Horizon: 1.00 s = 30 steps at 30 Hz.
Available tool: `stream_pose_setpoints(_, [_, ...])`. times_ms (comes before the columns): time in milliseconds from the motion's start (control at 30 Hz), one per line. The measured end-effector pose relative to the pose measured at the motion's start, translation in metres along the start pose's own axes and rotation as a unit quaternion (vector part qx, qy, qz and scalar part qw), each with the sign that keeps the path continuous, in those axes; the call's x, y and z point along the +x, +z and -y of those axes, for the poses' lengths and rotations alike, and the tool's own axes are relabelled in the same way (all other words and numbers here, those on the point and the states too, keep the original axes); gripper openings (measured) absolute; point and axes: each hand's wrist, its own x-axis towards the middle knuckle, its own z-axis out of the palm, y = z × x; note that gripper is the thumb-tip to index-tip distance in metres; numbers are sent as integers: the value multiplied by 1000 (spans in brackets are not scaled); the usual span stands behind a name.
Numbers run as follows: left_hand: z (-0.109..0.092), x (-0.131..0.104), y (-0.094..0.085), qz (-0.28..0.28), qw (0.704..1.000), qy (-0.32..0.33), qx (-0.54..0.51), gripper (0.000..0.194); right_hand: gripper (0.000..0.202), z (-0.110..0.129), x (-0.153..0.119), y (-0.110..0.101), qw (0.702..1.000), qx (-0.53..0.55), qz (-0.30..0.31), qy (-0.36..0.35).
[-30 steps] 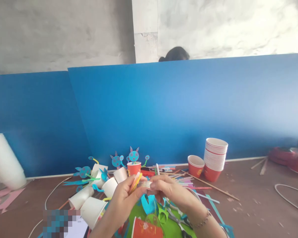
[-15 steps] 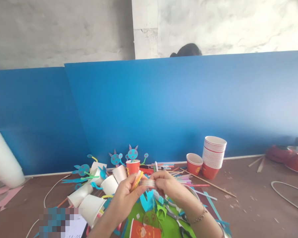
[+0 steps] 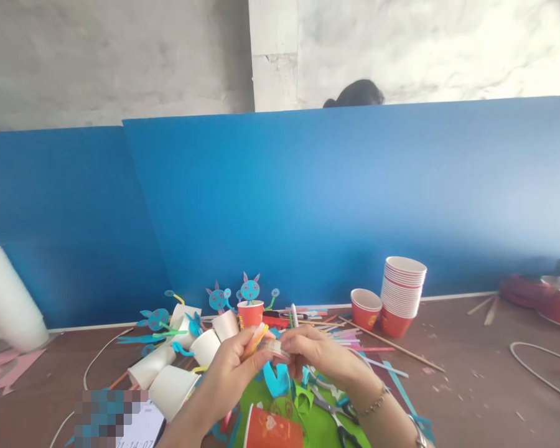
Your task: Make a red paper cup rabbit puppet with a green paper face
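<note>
Between my hands is a small clear roll [image 3: 276,349] that looks like sticky tape. My left hand [image 3: 233,364] is closed, gripping one side of the roll along with a yellow strip [image 3: 257,339], perhaps a piece of drinking straw. My right hand [image 3: 315,350] has its fingers curled against the roll's other side; its fingertips are partly hidden. Below them lie green paper [image 3: 256,395], a blue paper cutout [image 3: 276,379], scissors [image 3: 332,415] and a red paper cup [image 3: 274,429].
White paper cups [image 3: 172,392] with blue paper figures crowd the left. A stack of paper cups [image 3: 404,289] and a red cup [image 3: 366,311] stand at the back right. A thin stick [image 3: 396,347] lies before them. A blue partition [image 3: 280,205] borders the table [image 3: 471,386].
My right hand has shifted slightly left and closer around the roll, which is now tilted and more covered. My left hand keeps its hold.
</note>
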Motion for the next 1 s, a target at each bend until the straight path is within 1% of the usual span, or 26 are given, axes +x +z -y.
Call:
stream_pose_setpoints(233, [0,1,0,-12,1000,1,16,24,19,-3,2,-1,999,-23,-36,-16])
stream_pose_setpoints(300, [-1,0,-1,-17,1000,-5,20,27,21,-3,2,-1,999,-9,-30,-17])
stream_pose_setpoints(400, [-3,0,-2,-25,999,-8,31,28,24,-1,0,-1,999,35,2,-21])
stream_pose_setpoints(467, [-5,1,-2,-21,999,-6,26,27,26,-1,-2,-2,999,43,14,-19])
stream_pose_setpoints(600, [-6,1,-1,-6,1000,-4,1,24,18,-3,-4,-1,1000,12,-23,0])
stream_pose_setpoints(733, [-5,0,1,6,1000,-2,-1,21,16,-7,-2,-2,999,-12,-28,8])
stream_pose_setpoints(900, [3,1,2,11,1000,-10,-8,23,17,-13,4,-2,999,-5,-40,4])
stream_pose_setpoints(1000, [6,3,1,2,1000,-10,10,22,16,-15,9,0,999,2,-52,12])
